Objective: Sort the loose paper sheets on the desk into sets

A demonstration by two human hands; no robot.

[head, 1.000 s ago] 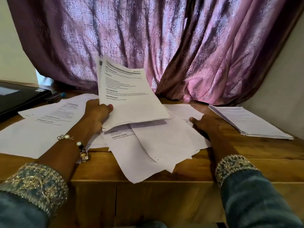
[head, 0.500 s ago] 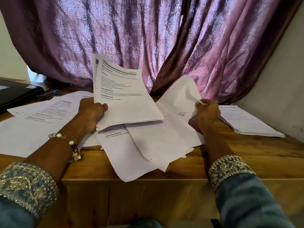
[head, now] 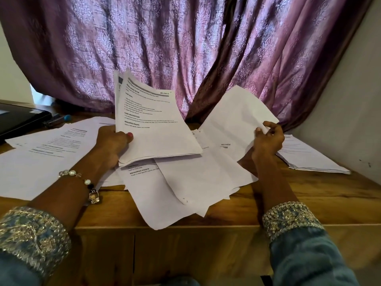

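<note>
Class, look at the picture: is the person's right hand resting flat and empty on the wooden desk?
No: the right hand pinches the edge of a single white paper sheet, lifting it.

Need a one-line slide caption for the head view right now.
Left hand holds a sheaf of printed sheets upright while right hand lifts one sheet from the desk pile.

view: one wide camera on my head | faces: forward and down over the desk [head: 309, 195] toward the curtain [head: 185, 48] | range: near, desk's front edge just below me | other views: only this
</note>
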